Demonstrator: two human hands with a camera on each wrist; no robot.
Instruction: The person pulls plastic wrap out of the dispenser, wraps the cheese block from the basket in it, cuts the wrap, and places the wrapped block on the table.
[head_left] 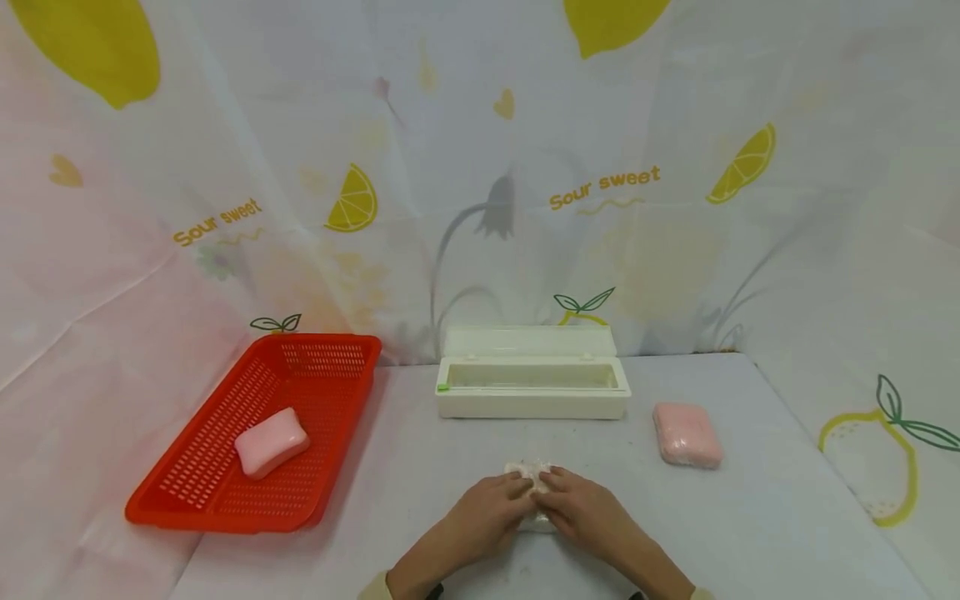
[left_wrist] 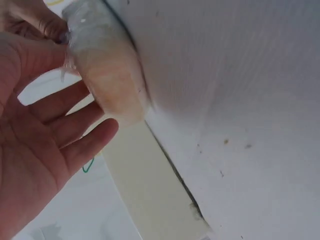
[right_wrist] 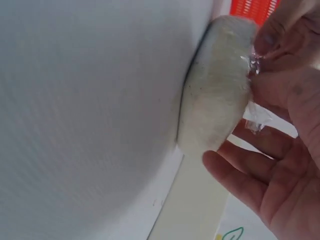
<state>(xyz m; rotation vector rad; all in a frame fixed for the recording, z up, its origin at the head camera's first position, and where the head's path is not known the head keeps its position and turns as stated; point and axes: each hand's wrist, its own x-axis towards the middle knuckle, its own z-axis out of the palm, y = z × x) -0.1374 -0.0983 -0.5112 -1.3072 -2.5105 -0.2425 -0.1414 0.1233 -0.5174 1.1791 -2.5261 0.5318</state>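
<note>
A whitish soap bar (left_wrist: 112, 75) in clear plastic film lies on the table in front of the person. My left hand (head_left: 483, 517) is at its left side, thumb and index finger pinching the bunched film on top. From the other side, my right hand (head_left: 588, 508) pinches the same film (right_wrist: 256, 117), and the two thumbs nearly meet. The other fingers of both hands spread along the bar's far side. In the head view the hands cover much of the bar.
Behind the hands stands a long white box (head_left: 532, 407) with its lid raised. To the left, a red basket (head_left: 225, 527) contains a pink soap bar (head_left: 270, 442). Another pink soap bar (head_left: 688, 435), in shiny film, lies at the right. A printed curtain (head_left: 420, 125) hangs behind the table.
</note>
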